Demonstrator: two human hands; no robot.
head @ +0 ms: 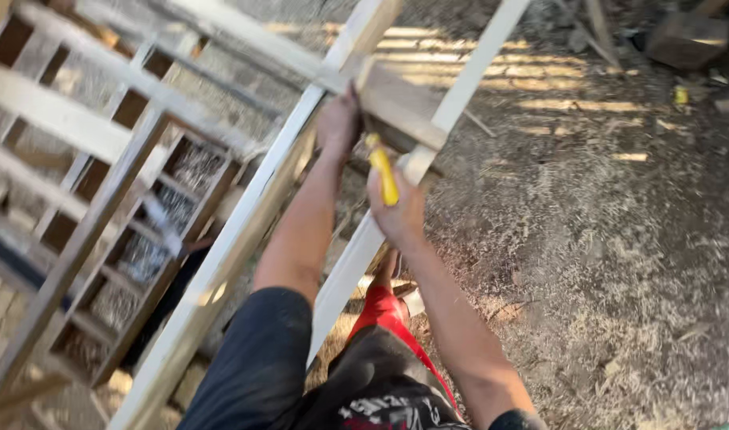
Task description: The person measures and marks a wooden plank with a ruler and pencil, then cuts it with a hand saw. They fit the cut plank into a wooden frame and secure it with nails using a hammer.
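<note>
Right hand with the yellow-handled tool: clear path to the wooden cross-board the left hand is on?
Probably yes. The right hand grips the yellow-handled tool just below the wooden cross-board, beside the left hand; nothing visible lies between them.

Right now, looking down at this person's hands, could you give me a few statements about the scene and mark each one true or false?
1. The right hand grips a yellow-handled tool. True.
2. The left hand rests on the wooden frame. True.
3. The frame is bare metal. False: it is pale wooden slats.
4. The ground is clean tile. False: it is strewn with sawdust and wood shavings.
5. The person wears red trousers. True.
</note>
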